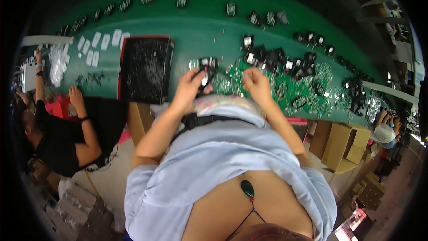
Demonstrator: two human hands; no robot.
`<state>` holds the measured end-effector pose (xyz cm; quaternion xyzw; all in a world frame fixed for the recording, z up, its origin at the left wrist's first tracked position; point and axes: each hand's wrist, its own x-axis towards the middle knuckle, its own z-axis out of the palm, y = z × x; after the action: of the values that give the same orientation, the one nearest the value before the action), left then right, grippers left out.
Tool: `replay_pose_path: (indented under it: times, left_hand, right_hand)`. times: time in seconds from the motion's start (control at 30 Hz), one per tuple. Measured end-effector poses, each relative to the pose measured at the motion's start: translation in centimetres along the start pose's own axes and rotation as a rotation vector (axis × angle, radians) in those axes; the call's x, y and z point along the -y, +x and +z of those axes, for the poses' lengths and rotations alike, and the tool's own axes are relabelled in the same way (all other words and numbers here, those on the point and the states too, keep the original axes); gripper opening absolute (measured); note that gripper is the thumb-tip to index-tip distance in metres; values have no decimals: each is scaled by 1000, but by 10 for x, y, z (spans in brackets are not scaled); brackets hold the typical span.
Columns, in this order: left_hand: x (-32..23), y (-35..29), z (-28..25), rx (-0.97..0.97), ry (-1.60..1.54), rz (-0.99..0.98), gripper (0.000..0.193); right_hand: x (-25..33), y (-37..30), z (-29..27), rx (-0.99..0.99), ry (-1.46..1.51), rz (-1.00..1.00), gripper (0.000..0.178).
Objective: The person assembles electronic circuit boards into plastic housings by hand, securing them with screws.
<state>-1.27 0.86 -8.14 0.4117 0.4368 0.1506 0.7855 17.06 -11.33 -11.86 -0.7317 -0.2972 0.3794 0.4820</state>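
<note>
My left hand (188,88) is closed around a small black plastic part (206,76), whose exact kind is unclear. To the right, my right hand (257,83) has thumb and fingers pinched together; whatever sits between them is too small to make out. Loose green circuit boards (285,90) lie in a wide heap beside and beyond the right hand. Just past my left fingers rests a small cluster of black and silver pieces (206,62). Black housings (267,57) with white faces are piled behind the boards.
A black tray with red edges (171,44) stands left of my left hand. White flat pieces (105,41) lie beyond it. Assembled units (182,1) line the green raised strip at the back. A co-worker (71,138) sits at left; cardboard boxes (341,145) stand below the table's right side.
</note>
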Motion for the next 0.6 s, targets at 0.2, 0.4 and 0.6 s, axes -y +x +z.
replay_pose_path:
  times: [0.2, 0.4, 0.6]
  left_hand:
    - [22, 20, 2, -21, -23, -59, 26]
    - [5, 29, 24, 97, 64, 51, 18]
    - [-2, 29, 20, 105, 45, 91, 18]
  right_hand:
    - [124, 10, -55, -494, -121, -851, 13]
    - [289, 14, -163, -1453, -428, -1641, 14]
    - [394, 103, -271, -1085, -156, -1279, 19]
